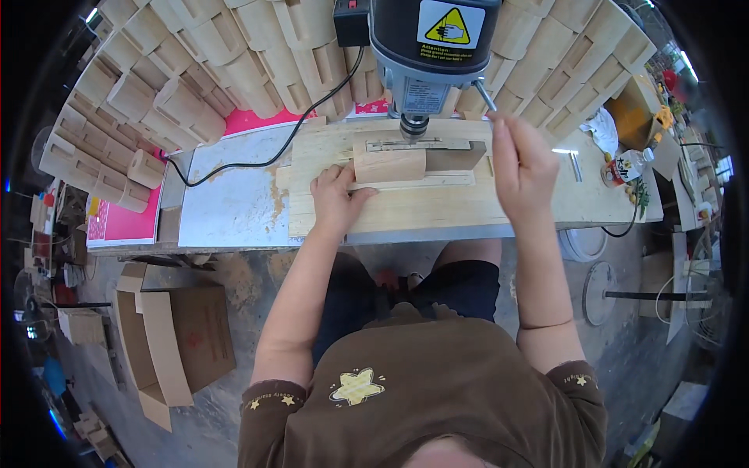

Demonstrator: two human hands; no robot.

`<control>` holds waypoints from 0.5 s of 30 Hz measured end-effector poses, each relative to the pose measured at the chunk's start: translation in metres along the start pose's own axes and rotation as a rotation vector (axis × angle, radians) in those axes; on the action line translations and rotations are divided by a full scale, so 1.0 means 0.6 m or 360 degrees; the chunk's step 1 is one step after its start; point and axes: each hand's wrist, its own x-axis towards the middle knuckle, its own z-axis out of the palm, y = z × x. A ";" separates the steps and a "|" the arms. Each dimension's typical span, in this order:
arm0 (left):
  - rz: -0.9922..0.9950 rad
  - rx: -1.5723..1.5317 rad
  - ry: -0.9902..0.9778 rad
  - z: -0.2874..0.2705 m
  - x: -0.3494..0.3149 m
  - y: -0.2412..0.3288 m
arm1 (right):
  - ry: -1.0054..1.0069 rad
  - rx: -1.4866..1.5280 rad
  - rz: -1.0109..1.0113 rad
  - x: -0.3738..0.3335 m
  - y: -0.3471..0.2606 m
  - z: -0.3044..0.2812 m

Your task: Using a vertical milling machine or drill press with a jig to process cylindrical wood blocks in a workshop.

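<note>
The top of the drill press (390, 47) is cut off by the upper edge, as are the highest of the stacked wooden cylinders (191, 109). Below the chuck (413, 125), the bit's tip cannot be made out against the wooden block (390, 165). The end of the feed lever (485, 95) is covered by the closed right hand (523, 164). The white bucket (583, 245) is partly hidden by the workbench (234, 199). The person's head is cut off by the lower edge.

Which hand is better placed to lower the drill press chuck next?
Probably the right hand: it grips the drill press lever, while the left hand touches the left end of the wooden workpiece.
</note>
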 end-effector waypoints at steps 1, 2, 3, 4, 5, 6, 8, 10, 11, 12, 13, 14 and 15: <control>0.0003 0.0000 -0.0006 0.001 0.001 0.004 | 0.0088 0.0120 0.0014 -0.020 0.009 0.010; 0.0008 0.0019 0.0006 0.000 0.002 0.008 | 0.0088 0.0117 0.0016 -0.034 0.019 0.021; 0.0013 0.0039 0.0018 -0.001 0.003 0.011 | 0.0100 0.0120 -0.0025 -0.047 0.029 0.030; 0.0009 0.0048 0.0023 -0.001 0.002 0.007 | 0.0112 0.0138 -0.0069 -0.059 0.039 0.044; 0.0034 0.0058 0.0048 0.001 0.000 0.004 | 0.0113 0.0138 -0.0069 -0.071 0.050 0.058; 0.0061 0.0067 0.0073 0.003 0.000 0.003 | 0.0139 0.0177 -0.0080 -0.081 0.062 0.074; 0.0060 0.0067 0.0068 0.001 0.001 0.007 | 0.0163 0.0216 -0.0091 -0.086 0.071 0.085; 0.0064 0.0066 0.0064 0.001 0.001 0.008 | 0.0158 0.0172 -0.0099 -0.085 0.073 0.085; 0.0047 0.0064 0.0058 0.001 0.001 0.008 | 0.0162 0.0170 -0.0100 -0.085 0.073 0.081; 0.0032 0.0061 0.0052 0.001 0.001 0.008 | 0.0121 0.0130 -0.0172 -0.083 0.073 0.073; 0.0035 0.0065 0.0058 0.001 0.001 0.007 | 0.0081 0.0097 -0.0248 -0.077 0.072 0.068; 0.0022 0.0065 0.0041 0.001 -0.001 0.006 | 0.0084 0.0098 -0.0252 -0.064 0.067 0.060; 0.0010 0.0066 0.0023 0.002 0.000 0.006 | 0.0217 0.0069 -0.0353 -0.042 0.059 0.047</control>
